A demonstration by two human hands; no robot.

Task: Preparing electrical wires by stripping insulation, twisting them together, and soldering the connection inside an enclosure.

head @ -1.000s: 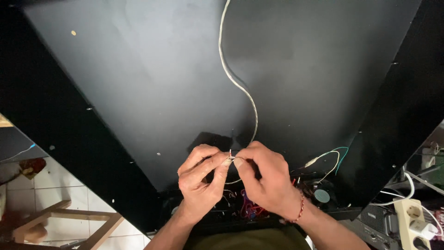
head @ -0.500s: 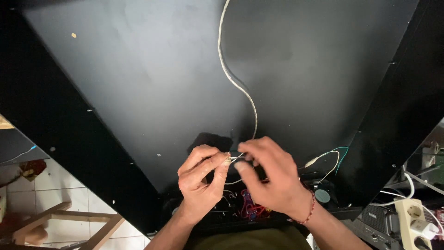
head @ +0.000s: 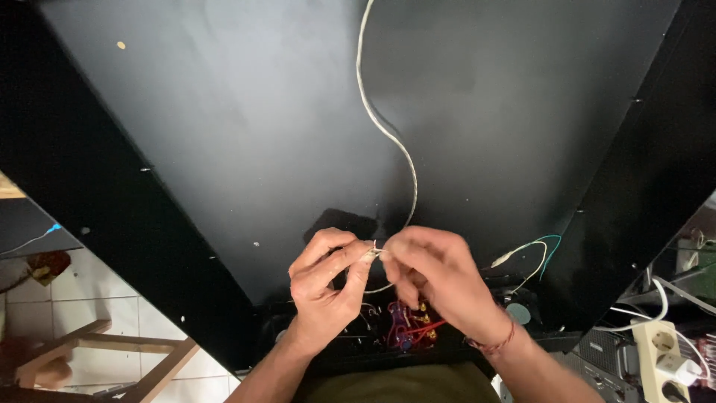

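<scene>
A thin white cable [head: 382, 127] runs down the large black panel [head: 246, 134] from the top edge to my hands. My left hand [head: 326, 287] pinches the cable's end between thumb and forefinger. My right hand [head: 436, 280] meets it from the right, fingertips closed on the same wire end. A red thread band circles my right wrist. Below the hands an opening shows red wires and small terminals [head: 406, 325]; the wire tip itself is too small to make out.
White and green loose wires [head: 533, 250] curl right of my right hand. A white power strip [head: 660, 351] with plugs lies at the bottom right. A wooden stool [head: 97, 358] stands on pale floor tiles at the bottom left.
My right hand has shifted slightly and its fingers have curled in closer to the left hand's fingertips at the wire end. The cable and panel stay where they were.
</scene>
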